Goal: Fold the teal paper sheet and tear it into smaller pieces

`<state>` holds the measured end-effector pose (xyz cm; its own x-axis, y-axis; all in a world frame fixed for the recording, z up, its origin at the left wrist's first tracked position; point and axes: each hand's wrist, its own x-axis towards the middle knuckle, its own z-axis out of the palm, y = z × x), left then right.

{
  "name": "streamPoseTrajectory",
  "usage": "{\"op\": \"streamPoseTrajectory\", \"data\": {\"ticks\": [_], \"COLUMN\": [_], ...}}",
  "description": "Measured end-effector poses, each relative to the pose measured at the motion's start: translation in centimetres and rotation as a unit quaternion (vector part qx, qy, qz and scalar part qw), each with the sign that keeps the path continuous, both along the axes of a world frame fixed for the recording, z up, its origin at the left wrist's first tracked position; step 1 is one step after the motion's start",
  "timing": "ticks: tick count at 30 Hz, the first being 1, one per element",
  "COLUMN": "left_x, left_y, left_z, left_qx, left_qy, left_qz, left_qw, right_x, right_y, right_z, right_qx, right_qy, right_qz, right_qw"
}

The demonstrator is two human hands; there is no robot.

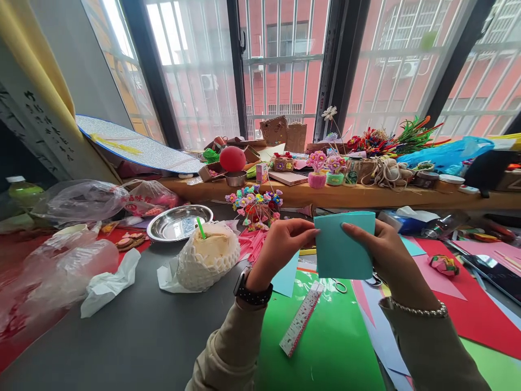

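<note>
A folded sheet of light blue paper is held up in front of me, above the table. My left hand pinches its left edge between thumb and fingers. On the right side, my right hand grips it, thumb across the near face and the other fingers hidden behind. Below the paper lies a green sheet with a glossy surface. A patterned ruler rests on it at a slant. Scissors show partly beneath the raised paper.
To the left stand a coconut in foam netting with a green straw, and a metal plate. Crumpled tissue and plastic bags lie farther left. Coloured sheets, a red one among them, and a phone lie right. Crafts crowd the windowsill.
</note>
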<state>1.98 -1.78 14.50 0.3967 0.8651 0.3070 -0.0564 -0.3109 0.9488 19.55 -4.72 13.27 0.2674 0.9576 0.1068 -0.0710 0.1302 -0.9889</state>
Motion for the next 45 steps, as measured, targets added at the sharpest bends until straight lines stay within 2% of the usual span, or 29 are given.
{"op": "streamPoseTrajectory", "data": {"ticks": [7,16,26,29,33,40,45], "left_x": [0.1,-0.1,-0.4,-0.9,-1.7,-2.4,-3.0], "left_y": [-0.2,-0.1,0.2,0.3,0.2,-0.5,-0.9], "left_z": [0.2,0.2,0.0,0.1,0.6,1.6,2.0], "left_qx": [0.011,0.012,0.003,0.012,0.017,0.009,0.014], "left_qy": [-0.004,0.002,-0.010,0.007,0.031,0.055,0.093], "left_qz": [0.009,0.016,0.019,0.018,0.029,0.008,0.013], "left_qw": [1.000,1.000,1.000,1.000,0.999,0.998,0.996], "right_x": [-0.2,-0.3,-0.6,-0.3,0.1,-0.3,-0.7], "right_y": [-0.3,0.1,-0.3,-0.4,-0.5,-1.0,-1.5], "right_z": [0.2,-0.2,0.2,0.2,0.5,0.8,1.1], "right_qx": [0.021,0.024,0.012,0.022,0.068,0.078,0.093], "right_qy": [-0.046,-0.056,-0.059,-0.046,-0.022,-0.039,-0.094], "right_qz": [-0.021,-0.042,-0.003,0.023,0.057,0.030,0.014], "right_qw": [0.998,0.997,0.998,0.998,0.996,0.996,0.991]}}
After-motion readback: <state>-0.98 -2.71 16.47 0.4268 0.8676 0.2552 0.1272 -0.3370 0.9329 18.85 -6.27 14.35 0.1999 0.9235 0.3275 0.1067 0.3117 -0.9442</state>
